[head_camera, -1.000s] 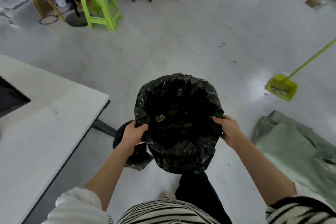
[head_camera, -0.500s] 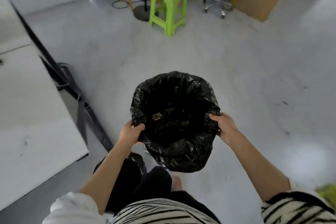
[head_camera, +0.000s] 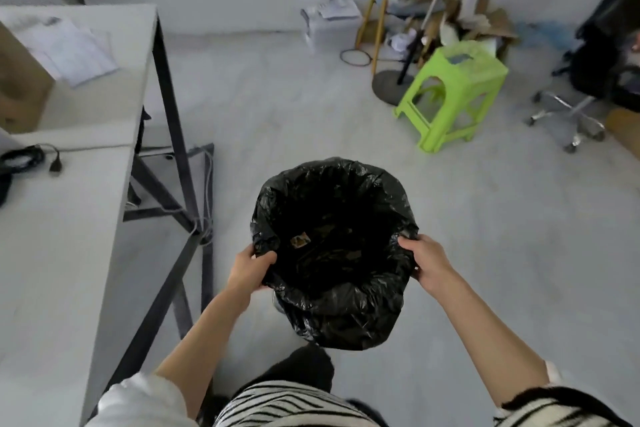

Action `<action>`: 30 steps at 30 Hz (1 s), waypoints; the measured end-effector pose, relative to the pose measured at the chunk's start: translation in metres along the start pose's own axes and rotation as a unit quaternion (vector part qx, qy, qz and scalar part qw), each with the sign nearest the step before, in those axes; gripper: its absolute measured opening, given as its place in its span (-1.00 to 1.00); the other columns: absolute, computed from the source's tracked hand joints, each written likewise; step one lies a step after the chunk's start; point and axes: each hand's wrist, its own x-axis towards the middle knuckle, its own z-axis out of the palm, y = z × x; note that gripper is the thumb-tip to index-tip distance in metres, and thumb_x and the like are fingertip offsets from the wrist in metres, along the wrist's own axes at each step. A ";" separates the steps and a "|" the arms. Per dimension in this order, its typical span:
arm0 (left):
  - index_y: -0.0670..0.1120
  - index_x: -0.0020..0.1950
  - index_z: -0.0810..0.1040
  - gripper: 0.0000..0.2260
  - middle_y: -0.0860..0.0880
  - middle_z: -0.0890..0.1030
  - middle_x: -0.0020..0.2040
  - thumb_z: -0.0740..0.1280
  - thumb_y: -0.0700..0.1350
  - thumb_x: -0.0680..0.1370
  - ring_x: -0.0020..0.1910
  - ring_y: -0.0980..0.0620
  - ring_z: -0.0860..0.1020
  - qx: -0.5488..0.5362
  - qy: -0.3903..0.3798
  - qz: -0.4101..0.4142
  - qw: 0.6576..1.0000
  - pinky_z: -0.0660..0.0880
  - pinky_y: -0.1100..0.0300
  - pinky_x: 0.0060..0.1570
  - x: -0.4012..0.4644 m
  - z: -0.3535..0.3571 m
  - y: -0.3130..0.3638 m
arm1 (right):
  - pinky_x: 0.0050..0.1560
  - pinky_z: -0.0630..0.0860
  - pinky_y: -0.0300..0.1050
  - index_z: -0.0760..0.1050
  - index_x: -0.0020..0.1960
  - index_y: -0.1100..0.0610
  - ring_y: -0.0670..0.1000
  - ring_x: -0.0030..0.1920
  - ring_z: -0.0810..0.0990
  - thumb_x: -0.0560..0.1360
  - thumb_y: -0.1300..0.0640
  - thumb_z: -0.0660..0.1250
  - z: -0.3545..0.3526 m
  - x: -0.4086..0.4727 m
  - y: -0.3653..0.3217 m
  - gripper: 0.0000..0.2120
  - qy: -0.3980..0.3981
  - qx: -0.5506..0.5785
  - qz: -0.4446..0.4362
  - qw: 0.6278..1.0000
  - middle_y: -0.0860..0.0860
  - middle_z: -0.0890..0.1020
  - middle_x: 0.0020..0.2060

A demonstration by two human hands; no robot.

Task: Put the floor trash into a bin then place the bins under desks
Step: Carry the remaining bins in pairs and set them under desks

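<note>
From my head camera: my left hand (head_camera: 251, 270) and right hand (head_camera: 427, 263) have their fingers (head_camera: 407, 242) clenched on opposite rims of the black-lined bin (head_camera: 334, 253), held above the floor (head_camera: 311, 107), right of the tabletop (head_camera: 59, 236).

Brightness: bright, even, soft indoor light with no clear source.
Shadows: faint, soft under the desk (head_camera: 62, 253) and green stool (head_camera: 453, 94).
Glare: dull sheen on the bin liner (head_camera: 332, 243); interior nearly black.
Blur: slight motion softness, worse toward the edges.
Distortion: wide-angle bending, desk edges splay outward.
</note>
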 end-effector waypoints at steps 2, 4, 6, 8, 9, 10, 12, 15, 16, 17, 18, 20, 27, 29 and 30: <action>-0.07 0.13 0.48 -0.79 0.00 0.59 -0.20 0.28 -0.23 0.50 -0.27 0.09 0.58 -0.013 0.007 0.000 1.000 0.45 0.33 -0.57 0.023 0.008 0.033 | -0.24 0.49 -0.13 0.46 0.09 0.17 0.06 -0.08 0.56 0.51 0.25 0.32 0.012 0.029 -0.038 -0.83 -0.008 -0.008 -0.005 1.000 0.04 0.59 -0.14; -0.06 0.12 0.49 -0.78 -0.01 0.60 -0.19 0.27 -0.24 0.50 -0.30 0.10 0.60 -0.030 0.010 0.003 1.000 0.46 0.34 -0.57 0.056 0.020 0.070 | -0.22 0.50 -0.13 0.46 0.10 0.17 0.06 -0.08 0.56 0.50 0.25 0.32 0.023 0.065 -0.078 -0.81 -0.023 -0.010 -0.004 1.000 0.03 0.59 -0.15; -0.07 0.12 0.49 -0.79 0.00 0.61 -0.22 0.28 -0.24 0.50 -0.39 0.14 0.62 -0.049 0.017 0.004 0.999 0.47 0.33 -0.55 0.092 0.032 0.109 | -0.23 0.49 -0.12 0.46 0.11 0.17 0.04 -0.14 0.57 0.49 0.25 0.33 0.038 0.106 -0.122 -0.80 -0.039 -0.011 -0.005 0.999 0.04 0.59 -0.17; -0.07 0.15 0.48 -0.77 0.01 0.61 -0.22 0.29 -0.24 0.51 -0.37 0.13 0.62 -0.068 0.032 0.000 0.997 0.49 0.32 -0.54 0.131 0.045 0.145 | -0.26 0.46 -0.14 0.46 0.09 0.16 0.01 -0.21 0.56 0.49 0.25 0.33 0.054 0.150 -0.162 -0.81 -0.050 -0.025 -0.009 0.998 0.04 0.59 -0.20; -0.07 0.17 0.48 -0.75 0.01 0.61 -0.21 0.29 -0.23 0.51 -0.33 0.11 0.62 -0.069 0.037 -0.002 0.997 0.50 0.31 -0.53 0.147 0.051 0.158 | -0.27 0.45 -0.14 0.46 0.09 0.16 0.00 -0.22 0.56 0.49 0.25 0.34 0.062 0.170 -0.179 -0.82 -0.057 -0.034 -0.013 0.998 0.04 0.59 -0.21; -0.07 0.18 0.48 -0.75 0.01 0.61 -0.21 0.29 -0.23 0.50 -0.30 0.09 0.61 -0.076 0.044 -0.004 0.996 0.51 0.30 -0.52 0.168 0.057 0.173 | -0.28 0.45 -0.14 0.47 0.08 0.16 0.01 -0.22 0.56 0.49 0.25 0.34 0.072 0.194 -0.200 -0.82 -0.068 -0.042 -0.017 0.997 0.04 0.59 -0.21; -0.08 0.18 0.49 -0.74 0.00 0.61 -0.20 0.29 -0.23 0.50 -0.28 0.08 0.60 -0.090 0.062 -0.010 0.994 0.51 0.30 -0.53 0.204 0.070 0.202 | -0.27 0.45 -0.14 0.46 0.07 0.16 0.01 -0.22 0.57 0.49 0.24 0.34 0.091 0.238 -0.239 -0.83 -0.089 -0.058 -0.023 0.994 0.04 0.59 -0.21; -0.05 0.21 0.46 -0.72 0.03 0.60 -0.16 0.28 -0.21 0.51 -0.25 0.11 0.60 -0.111 0.087 -0.026 0.990 0.50 0.32 -0.54 0.252 0.084 0.250 | -0.24 0.48 -0.12 0.47 0.07 0.18 0.03 -0.20 0.57 0.48 0.26 0.35 0.125 0.302 -0.302 -0.82 -0.121 -0.092 -0.015 0.988 0.05 0.60 -0.20; -0.03 0.23 0.44 -0.71 0.05 0.59 -0.14 0.28 -0.20 0.52 -0.23 0.12 0.60 -0.115 0.094 -0.036 0.988 0.50 0.33 -0.54 0.266 0.087 0.266 | -0.24 0.48 -0.11 0.47 0.06 0.18 0.03 -0.19 0.57 0.48 0.26 0.35 0.136 0.321 -0.322 -0.82 -0.130 -0.108 -0.009 0.986 0.06 0.60 -0.19; -0.02 0.26 0.43 -0.69 0.06 0.59 -0.12 0.28 -0.19 0.52 -0.21 0.12 0.60 -0.125 0.101 -0.043 0.986 0.51 0.33 -0.54 0.280 0.088 0.283 | -0.24 0.48 -0.11 0.47 0.07 0.18 0.04 -0.19 0.57 0.47 0.27 0.35 0.152 0.341 -0.344 -0.82 -0.143 -0.122 -0.006 0.982 0.06 0.60 -0.19; -0.02 0.28 0.42 -0.68 0.06 0.58 -0.11 0.27 -0.18 0.53 -0.20 0.12 0.60 -0.134 0.104 -0.050 0.984 0.51 0.32 -0.53 0.291 0.088 0.297 | -0.22 0.49 -0.10 0.47 0.08 0.19 0.05 -0.18 0.58 0.47 0.27 0.36 0.167 0.355 -0.363 -0.81 -0.154 -0.137 -0.006 0.979 0.07 0.60 -0.18; -0.02 0.30 0.42 -0.66 0.05 0.59 -0.09 0.27 -0.17 0.53 -0.18 0.10 0.61 -0.153 0.122 -0.056 0.979 0.53 0.31 -0.50 0.320 0.083 0.325 | -0.14 0.50 -0.06 0.47 0.11 0.19 0.08 -0.12 0.58 0.47 0.26 0.35 0.206 0.389 -0.402 -0.79 -0.179 -0.174 -0.010 0.968 0.07 0.60 -0.16; -0.05 0.20 0.41 -0.78 0.02 0.59 -0.10 0.23 -0.19 0.56 -0.17 0.07 0.60 -0.199 0.202 -0.089 0.955 0.55 0.21 -0.34 0.416 0.032 0.384 | -0.01 0.50 0.01 0.47 0.15 0.20 0.12 0.00 0.57 0.50 0.27 0.33 0.361 0.477 -0.465 -0.77 -0.262 -0.265 0.010 0.928 0.11 0.60 -0.07; -0.06 0.18 0.43 -0.80 0.00 0.59 -0.10 0.23 -0.19 0.56 -0.15 0.04 0.60 -0.191 0.217 -0.098 0.952 0.56 0.17 -0.28 0.454 0.011 0.398 | -0.08 0.51 -0.02 0.46 0.14 0.22 0.13 0.00 0.57 0.50 0.27 0.32 0.404 0.500 -0.474 -0.78 -0.271 -0.280 0.032 0.920 0.11 0.60 -0.08; -0.06 0.17 0.43 -0.80 -0.01 0.60 -0.10 0.23 -0.19 0.55 -0.14 0.02 0.60 -0.189 0.221 -0.104 0.951 0.56 0.17 -0.27 0.480 -0.004 0.409 | -0.09 0.51 -0.02 0.45 0.13 0.22 0.13 0.00 0.57 0.50 0.28 0.32 0.433 0.517 -0.480 -0.79 -0.273 -0.287 0.043 0.917 0.11 0.60 -0.09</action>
